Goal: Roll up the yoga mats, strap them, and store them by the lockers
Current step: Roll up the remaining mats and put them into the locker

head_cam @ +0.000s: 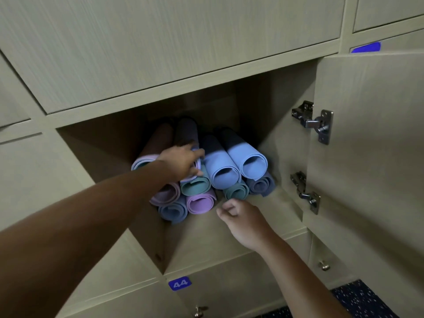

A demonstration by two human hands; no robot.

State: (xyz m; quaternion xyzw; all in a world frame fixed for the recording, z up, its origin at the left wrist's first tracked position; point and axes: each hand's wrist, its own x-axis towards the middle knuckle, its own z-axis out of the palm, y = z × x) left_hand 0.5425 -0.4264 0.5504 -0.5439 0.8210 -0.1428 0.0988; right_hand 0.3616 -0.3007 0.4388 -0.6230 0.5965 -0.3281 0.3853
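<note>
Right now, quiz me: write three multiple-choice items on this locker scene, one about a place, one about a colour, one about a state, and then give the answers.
1. Where does the left hand rest?
A. On the end of a rolled mat in the upper row of the stack
B. On the door hinge
C. On the locker knob below

2. What colour are the two large rolled mats at the upper right of the stack?
A. Red
B. Light blue
C. Yellow

3. What state is the locker door in?
A. Closed
B. Taken off
C. Swung open to the right

Answers: 1 A, its fingers curl over that roll's end. 2 B, both open ends show light blue. 3 C, the door stands open, with its hinges exposed and the compartment visible.
</note>
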